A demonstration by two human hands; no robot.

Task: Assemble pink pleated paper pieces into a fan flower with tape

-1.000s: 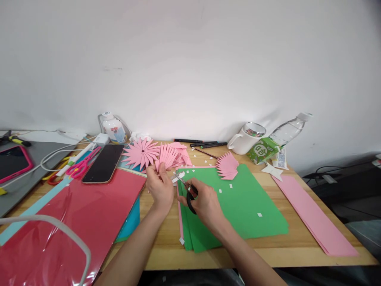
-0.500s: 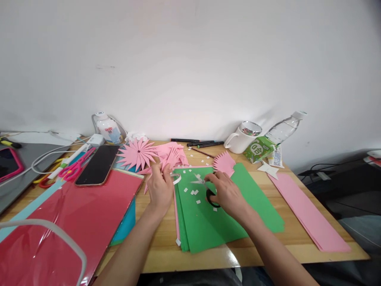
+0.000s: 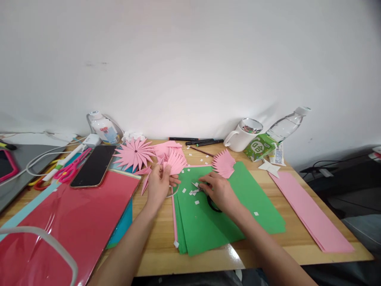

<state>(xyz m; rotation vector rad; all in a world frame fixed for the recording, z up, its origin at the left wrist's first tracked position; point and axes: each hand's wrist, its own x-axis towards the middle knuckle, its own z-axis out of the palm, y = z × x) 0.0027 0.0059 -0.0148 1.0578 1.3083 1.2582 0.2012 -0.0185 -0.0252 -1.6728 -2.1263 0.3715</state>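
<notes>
A pleated pink paper fan (image 3: 176,162) is pinched in my left hand (image 3: 159,183), its folds spread toward the upper right. Below those fingers hangs a thin curled white strip (image 3: 175,192). My right hand (image 3: 218,190) is closed around a pair of scissors (image 3: 212,204) with black handles, low over the green paper sheets (image 3: 226,222). The small blades point left, and my fingers partly cover them. Small white squares (image 3: 197,202) lie scattered on the green paper near the blades. Another pink pleated piece (image 3: 224,163) rests at the stack's far edge.
A round pink paper flower (image 3: 136,151) lies left of my left hand. Markers (image 3: 205,142), a white mug (image 3: 244,135), a green carton (image 3: 258,147) and a water bottle (image 3: 287,125) line the back. Pink sheets (image 3: 312,214) are right; a phone (image 3: 93,166) and red packet (image 3: 74,214) left.
The fan in my left hand has turned and shows more of its folds. My right hand and the scissors have come slightly lower, and a white square now shows farther right on the green paper.
</notes>
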